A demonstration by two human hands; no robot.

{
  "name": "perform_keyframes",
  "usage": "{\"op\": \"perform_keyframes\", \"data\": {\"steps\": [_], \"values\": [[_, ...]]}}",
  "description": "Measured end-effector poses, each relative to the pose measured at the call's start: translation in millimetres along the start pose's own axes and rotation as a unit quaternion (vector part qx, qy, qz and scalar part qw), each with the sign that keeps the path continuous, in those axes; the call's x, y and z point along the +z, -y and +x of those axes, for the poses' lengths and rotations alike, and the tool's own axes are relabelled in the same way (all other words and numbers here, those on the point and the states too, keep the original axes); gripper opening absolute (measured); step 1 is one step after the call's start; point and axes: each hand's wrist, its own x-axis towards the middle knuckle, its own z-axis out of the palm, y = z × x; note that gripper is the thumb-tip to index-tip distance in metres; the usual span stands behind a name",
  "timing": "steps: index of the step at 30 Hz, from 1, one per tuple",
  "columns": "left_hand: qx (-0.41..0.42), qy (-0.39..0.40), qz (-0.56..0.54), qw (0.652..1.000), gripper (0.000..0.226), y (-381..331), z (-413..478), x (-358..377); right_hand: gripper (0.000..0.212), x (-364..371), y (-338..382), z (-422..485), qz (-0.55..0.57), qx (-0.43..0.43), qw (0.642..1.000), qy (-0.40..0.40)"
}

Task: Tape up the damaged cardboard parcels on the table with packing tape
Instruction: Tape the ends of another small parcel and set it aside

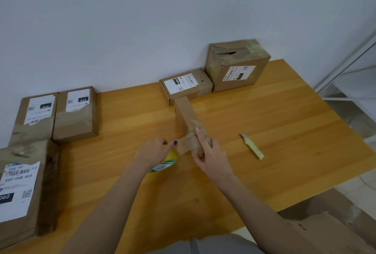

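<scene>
I tape the box (186, 115).
Left hand (151, 152) holds the tape roll (170, 159); right hand (212, 159) grips the box's near edge; knife (252, 145) well apart.

My left hand (151, 152) covers most of the yellow-and-green roll of packing tape (168, 162) it holds. Only the lower rim shows, its print too small to read. My right hand (211, 156) hides the near end of the narrow brown cardboard parcel (186, 117) it grips. The large brown cardboard box with a white label (22, 188) runs off the left edge. The plain cardboard box (325, 223) below the desk (284, 131) is cut off at the lower right corner.
</scene>
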Motion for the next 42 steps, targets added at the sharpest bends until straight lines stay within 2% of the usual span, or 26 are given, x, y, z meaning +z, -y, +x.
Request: {"op": "perform_keyframes", "data": {"steps": [8,14,17,22,24,27,29,31,33,35,39,42], "values": [[0.025,0.021,-0.045,0.998,0.048,1,-4,-4,0.081,4,-3,0,-0.001,-0.04,0.998,-0.041],[0.069,0.03,-0.121,0.99,0.044,-2,-10,-15,0.083,-2,-17,4,0.134,-0.028,0.99,-0.035],[0.096,0.02,-0.13,0.987,0.044,-15,-12,-19,0.081,-4,-33,6,0.333,-0.004,0.943,0.007],[0.108,0.007,-0.155,0.982,0.04,-32,-13,-17,0.081,-7,-61,10,0.457,0.029,0.886,0.072],[0.118,0.004,-0.176,0.977,0.039,-33,-13,-16,0.08,-8,-63,10,0.418,0.039,0.906,0.057],[0.124,0.008,-0.202,0.972,0.031,-43,-15,-14,0.077,-3,-68,7,0.275,0.073,0.959,-0.009],[0.123,-0.006,-0.19,0.974,0.03,-53,-13,-13,0.081,-1,-64,4,0.207,0.075,0.974,-0.055],[0.112,-0.042,-0.17,0.978,0.036,-67,-6,-12,0.1,1,-56,3,0.195,0.08,0.976,-0.047],[0.09,-0.078,-0.164,0.979,0.043,-80,0,-11,0.13,6,-47,1,0.188,0.102,0.977,-0.014],[0.08,-0.092,-0.155,0.98,0.043,-90,5,-9,0.148,11,-42,1,0.174,0.123,0.977,-0.003],[0.101,-0.063,-0.118,0.986,0.039,-103,11,-11,0.152,17,-45,7,0.165,0.156,0.974,-0.006],[0.105,-0.024,-0.132,0.985,0.041,-97,17,-20,0.15,17,-49,11,0.159,0.146,0.976,-0.012]]}}
